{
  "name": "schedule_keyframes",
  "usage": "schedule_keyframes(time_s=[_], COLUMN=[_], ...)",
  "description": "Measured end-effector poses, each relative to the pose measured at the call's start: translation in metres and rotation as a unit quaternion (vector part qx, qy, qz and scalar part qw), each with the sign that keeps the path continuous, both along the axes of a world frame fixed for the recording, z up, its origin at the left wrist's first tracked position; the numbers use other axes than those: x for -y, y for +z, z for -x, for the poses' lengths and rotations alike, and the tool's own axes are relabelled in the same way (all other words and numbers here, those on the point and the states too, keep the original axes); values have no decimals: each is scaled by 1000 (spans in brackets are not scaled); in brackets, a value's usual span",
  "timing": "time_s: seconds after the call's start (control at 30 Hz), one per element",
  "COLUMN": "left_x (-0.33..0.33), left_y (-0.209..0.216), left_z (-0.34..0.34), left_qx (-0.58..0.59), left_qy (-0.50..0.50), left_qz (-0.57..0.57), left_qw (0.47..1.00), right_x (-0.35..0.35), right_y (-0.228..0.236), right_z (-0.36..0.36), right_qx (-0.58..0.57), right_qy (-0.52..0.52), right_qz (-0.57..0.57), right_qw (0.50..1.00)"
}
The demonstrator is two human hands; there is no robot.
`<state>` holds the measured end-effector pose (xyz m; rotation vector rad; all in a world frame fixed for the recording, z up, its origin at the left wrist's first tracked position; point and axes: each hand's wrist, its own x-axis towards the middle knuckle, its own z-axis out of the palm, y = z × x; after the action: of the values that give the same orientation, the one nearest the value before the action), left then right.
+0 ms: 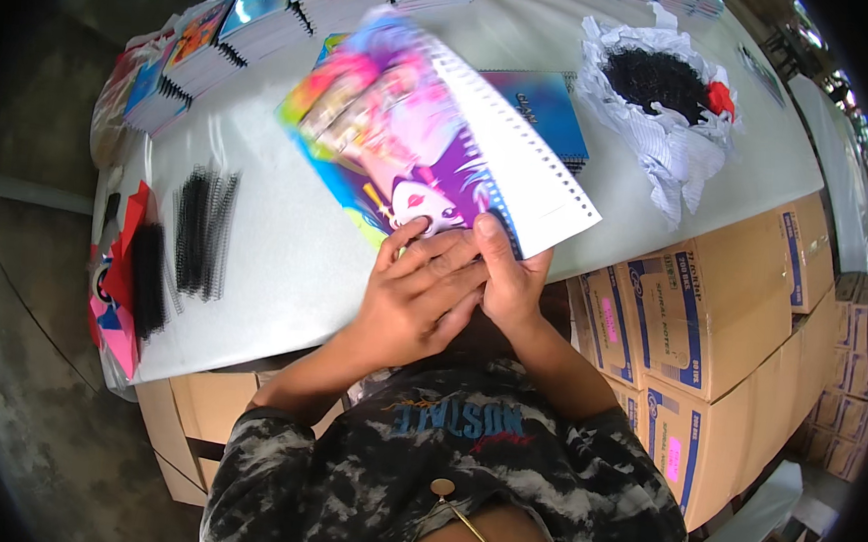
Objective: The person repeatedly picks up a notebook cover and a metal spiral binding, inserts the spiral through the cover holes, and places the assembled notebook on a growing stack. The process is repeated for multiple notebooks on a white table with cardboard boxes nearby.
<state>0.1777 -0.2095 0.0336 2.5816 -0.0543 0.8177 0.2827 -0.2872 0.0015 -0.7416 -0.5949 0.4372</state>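
Note:
Over the near part of the table I hold a colourful notebook [382,149] with a cartoon face on its cover, tilted and partly blurred. White pages [543,193] fan out on its right side, with a row of punched holes along the edge. My right hand [511,281] grips the near corner, thumb on top and the other fingers beneath. My left hand [418,295] is closed at the near edge, its fingers overlapping the right hand's fingers. Behind the held notebook lies a blue spiral notebook [543,114], partly covered by it.
Black spiral coils [203,232] lie at the left, beside a red and pink wrapper [123,292]. Stacked notebooks [261,12] line the far edge. A paper-lined bundle of black coils [654,81] sits at the far right. Cardboard boxes [709,318] stand right of the white table [262,320].

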Motion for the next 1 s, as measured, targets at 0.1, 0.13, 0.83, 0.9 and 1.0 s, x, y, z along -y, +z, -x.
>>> schedule_keyframes(time_s=[0.1, 0.13, 0.83, 0.9, 1.0], left_x=[-29, -37, -81, -79, -77], left_y=[4, 1, -110, -112, -117], left_z=[23, 30, 49, 50, 54], left_qx=[169, 262, 100, 90, 36], left_qy=[76, 196, 198, 202, 200], left_qz=[107, 114, 600, 588, 525], left_qw=[977, 938, 769, 778, 827], right_x=[5, 9, -18, -20, -19], right_y=[8, 4, -36, -30, -32], right_z=[-7, -13, -40, -45, -46], right_qx=[156, 190, 174, 157, 200], right_qy=[-34, 35, 161, 169, 171], right_qz=[65, 91, 223, 172, 201], right_qw=[985, 977, 945, 958, 944])
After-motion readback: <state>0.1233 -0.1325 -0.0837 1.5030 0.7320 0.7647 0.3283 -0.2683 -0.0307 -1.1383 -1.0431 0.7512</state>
